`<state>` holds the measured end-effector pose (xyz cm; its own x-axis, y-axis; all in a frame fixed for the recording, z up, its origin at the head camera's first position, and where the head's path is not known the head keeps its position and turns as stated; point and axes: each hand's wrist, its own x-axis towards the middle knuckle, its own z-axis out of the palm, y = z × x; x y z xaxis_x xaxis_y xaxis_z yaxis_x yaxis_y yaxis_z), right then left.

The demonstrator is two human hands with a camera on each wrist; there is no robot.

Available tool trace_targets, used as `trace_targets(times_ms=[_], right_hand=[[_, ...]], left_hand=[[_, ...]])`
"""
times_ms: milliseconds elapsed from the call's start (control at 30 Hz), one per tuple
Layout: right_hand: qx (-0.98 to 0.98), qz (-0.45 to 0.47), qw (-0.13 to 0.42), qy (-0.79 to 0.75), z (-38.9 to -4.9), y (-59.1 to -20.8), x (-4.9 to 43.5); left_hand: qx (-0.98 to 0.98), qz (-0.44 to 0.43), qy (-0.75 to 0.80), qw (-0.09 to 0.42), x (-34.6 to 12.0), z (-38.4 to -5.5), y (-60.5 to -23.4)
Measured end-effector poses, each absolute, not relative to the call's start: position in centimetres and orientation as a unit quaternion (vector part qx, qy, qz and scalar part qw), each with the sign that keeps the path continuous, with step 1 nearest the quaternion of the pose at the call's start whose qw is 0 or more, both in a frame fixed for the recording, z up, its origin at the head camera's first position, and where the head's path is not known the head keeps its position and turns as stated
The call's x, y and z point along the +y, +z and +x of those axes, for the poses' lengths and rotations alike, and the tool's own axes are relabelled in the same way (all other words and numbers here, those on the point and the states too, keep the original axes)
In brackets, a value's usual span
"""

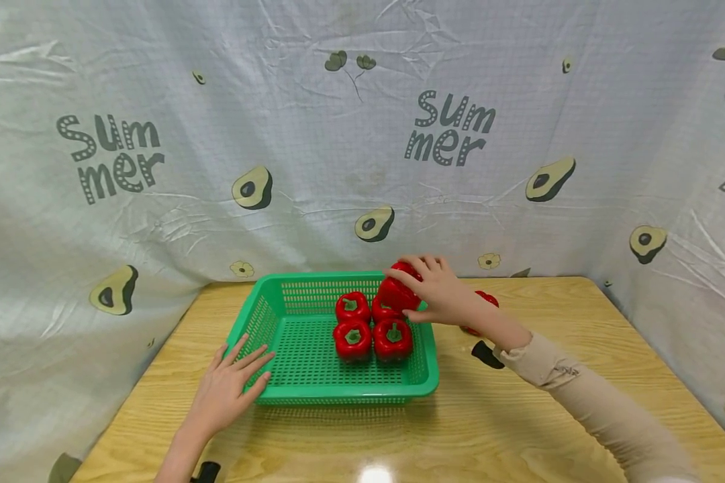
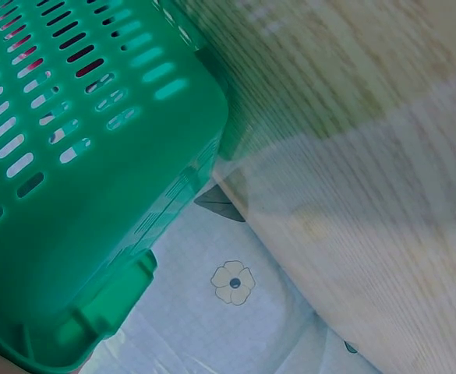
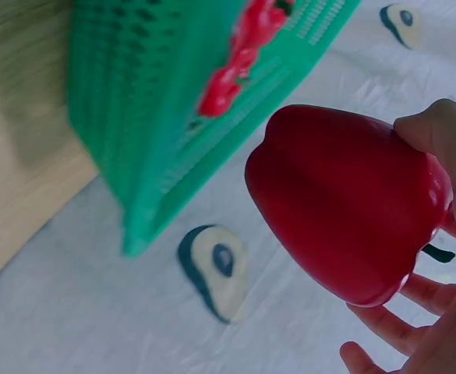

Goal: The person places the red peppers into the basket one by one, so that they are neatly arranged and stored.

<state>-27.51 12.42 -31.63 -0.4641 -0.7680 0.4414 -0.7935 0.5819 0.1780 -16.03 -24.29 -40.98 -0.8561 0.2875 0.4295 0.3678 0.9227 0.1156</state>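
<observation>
My right hand [image 1: 444, 292] grips a red bell pepper [image 1: 397, 292] above the right back part of a green plastic basket [image 1: 344, 390]. In the right wrist view, thumb and fingers hold that bell pepper [image 3: 344, 202] near its green stem, outside fingers spread. Several red bell peppers [image 1: 352, 341] sit grouped in the basket's right half, stems mostly up; the held one partly hides one of them. My left hand [image 1: 226, 392] rests at the basket's left rim, fingers spread and fairly straight. The left wrist view shows mostly the basket's wall [image 2: 134, 202].
Another red bell pepper [image 1: 487, 298] lies on the wooden table [image 1: 556, 349] right of the basket, partly hidden behind my right forearm. A pale cloth [image 1: 314, 134] printed with avocados and lettering hangs behind and beside the table.
</observation>
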Motion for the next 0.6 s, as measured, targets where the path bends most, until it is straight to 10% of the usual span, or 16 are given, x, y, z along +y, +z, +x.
trace_targets(times_ms=[600], right_hand=[[-0.865, 0.466, 0.177, 0.054, -28.4, -31.5, 4.2]], left_hand=[[-0.957, -0.169, -0.100, 0.212, -24.0, -16.2, -41.0]])
